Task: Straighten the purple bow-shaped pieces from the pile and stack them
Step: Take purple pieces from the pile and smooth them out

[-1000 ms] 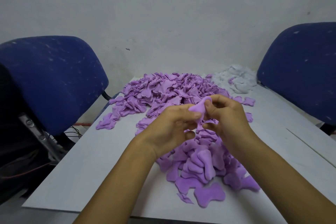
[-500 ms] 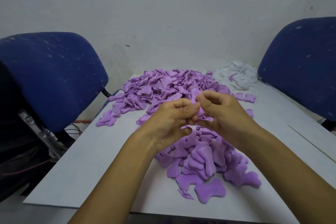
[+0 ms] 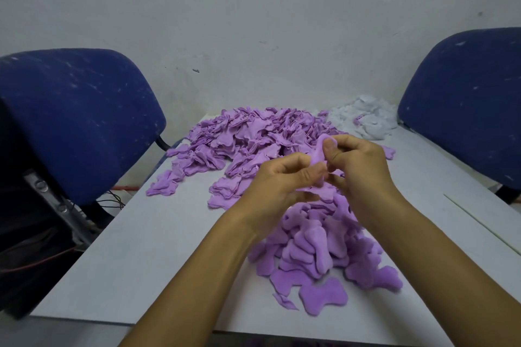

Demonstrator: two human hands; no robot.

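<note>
Purple bow piece [image 3: 320, 153] stands nearly upright, pinched between left hand [image 3: 277, 183] low and right hand [image 3: 356, 167] high, directly above the near pile [image 3: 318, 248], with the far stacks [image 3: 253, 138] beyond.

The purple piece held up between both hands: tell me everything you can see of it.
The purple piece looks like soft, fuzzy lilac fabric, bent and curled rather than flat, its upper lobe standing above the fingertips. The left hand and right hand pinch it between them, hiding its middle and lower part. It is held in the air above the near pile on the table.
</note>
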